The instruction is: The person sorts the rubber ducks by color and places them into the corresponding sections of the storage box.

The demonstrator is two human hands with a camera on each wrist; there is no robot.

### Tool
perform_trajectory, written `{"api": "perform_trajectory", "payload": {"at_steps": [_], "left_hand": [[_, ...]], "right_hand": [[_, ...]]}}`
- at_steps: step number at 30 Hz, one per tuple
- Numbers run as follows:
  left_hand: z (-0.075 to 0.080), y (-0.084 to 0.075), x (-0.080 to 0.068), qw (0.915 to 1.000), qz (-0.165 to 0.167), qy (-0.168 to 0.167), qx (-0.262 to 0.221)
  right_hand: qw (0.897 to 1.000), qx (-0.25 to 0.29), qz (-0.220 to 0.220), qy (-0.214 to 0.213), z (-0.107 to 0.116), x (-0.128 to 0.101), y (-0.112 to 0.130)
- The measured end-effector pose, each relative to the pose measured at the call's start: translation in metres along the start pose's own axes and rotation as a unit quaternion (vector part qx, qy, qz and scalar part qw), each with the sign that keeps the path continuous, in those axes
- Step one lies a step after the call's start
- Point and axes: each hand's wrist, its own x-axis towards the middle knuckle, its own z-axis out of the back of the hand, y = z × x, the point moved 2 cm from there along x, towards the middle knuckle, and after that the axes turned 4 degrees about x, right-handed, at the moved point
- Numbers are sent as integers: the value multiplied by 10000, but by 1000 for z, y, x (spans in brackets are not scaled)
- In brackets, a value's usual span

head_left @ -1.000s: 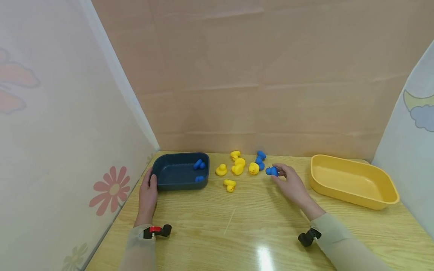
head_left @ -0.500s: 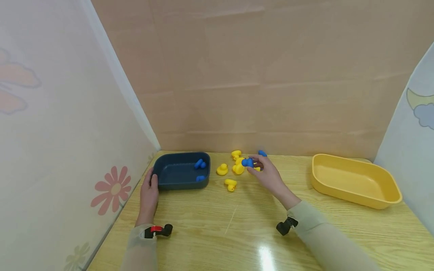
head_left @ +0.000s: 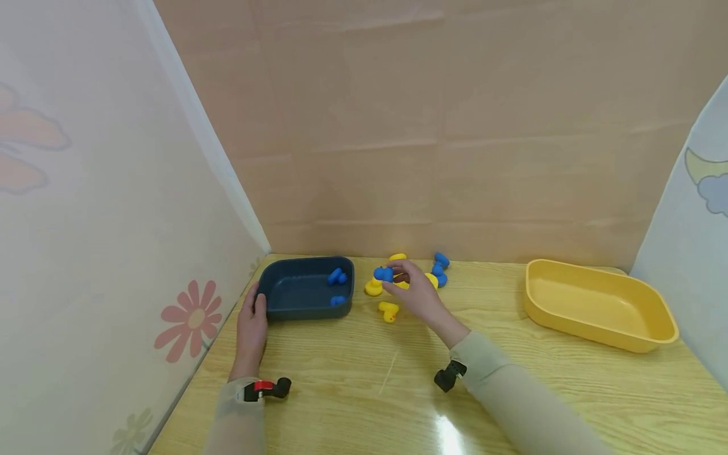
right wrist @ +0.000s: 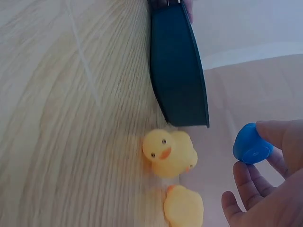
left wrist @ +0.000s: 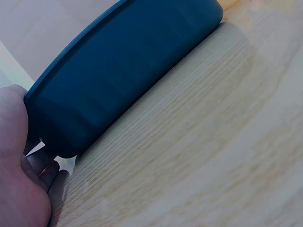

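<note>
A blue rubber duck (head_left: pixel 383 274), pinched in a person's right hand (head_left: pixel 422 297), is held above the worktop (head_left: pixel 341 379) near yellow rubber ducks (head_left: pixel 388 308) toward the back edge, as the left hand (head_left: pixel 251 325) grips a dark blue tray (head_left: pixel 307 313) with two blue ducks (head_left: pixel 335 276) inside by the back-left corner, a yellow tray (head_left: pixel 580 328) near the back-right.

a tan backdrop (head_left: pixel 443 126) with horizontal creases stands behind a pale yellow worktop (head_left: pixel 330 404) with visible wood grain. the whitish left wall (head_left: pixel 114 170) carries a pinkish-red flower (head_left: pixel 195 318), a faint orange shape (head_left: pixel 25 133) above it and a dull, pale flower (head_left: pixel 132 431) low down. on the whitish right wall (head_left: pixel 694 265) are a yellow crescent moon (head_left: pixel 702 165) and a blue-grey cloud (head_left: pixel 715 193). a bright glare (head_left: pixel 448 435) shows at the worktop's near edge, and a thin pale line (head_left: pixel 388 373) crosses its middle.
</note>
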Motion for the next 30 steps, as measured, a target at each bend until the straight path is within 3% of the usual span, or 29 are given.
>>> {"api": "perform_trajectory", "payload": {"at_steps": [14, 30], "left_hand": [[0, 3, 0, 10000, -16, 64, -25], [-2, 2, 1, 10000, -24, 35, -41]], "right_hand": [[9994, 298, -66, 175, -50, 12, 8], [9984, 519, -194, 61, -72, 19, 5]]}}
